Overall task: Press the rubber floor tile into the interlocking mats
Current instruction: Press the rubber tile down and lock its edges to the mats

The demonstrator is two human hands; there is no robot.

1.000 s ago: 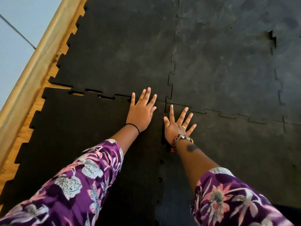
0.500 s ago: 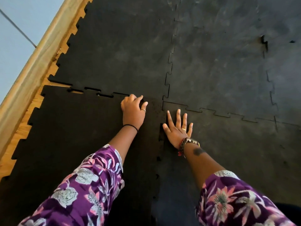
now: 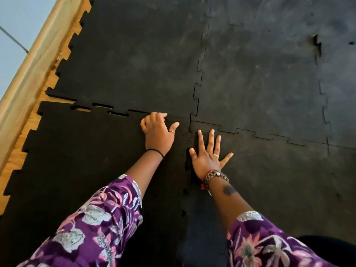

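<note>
My left hand [image 3: 157,132] with fingers [image 3: 154,117] curled on the rubber floor tile [image 3: 86,160] at its gapped far seam, my right hand [image 3: 209,156] spread flat right of that tile, on the joined mats [image 3: 260,83]

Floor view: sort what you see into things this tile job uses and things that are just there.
In use:
loose tile
laid mats
left hand, fingers curled at the tile's far edge
right hand, flat on the seam

Just there:
wooden floor
skirting board
</note>
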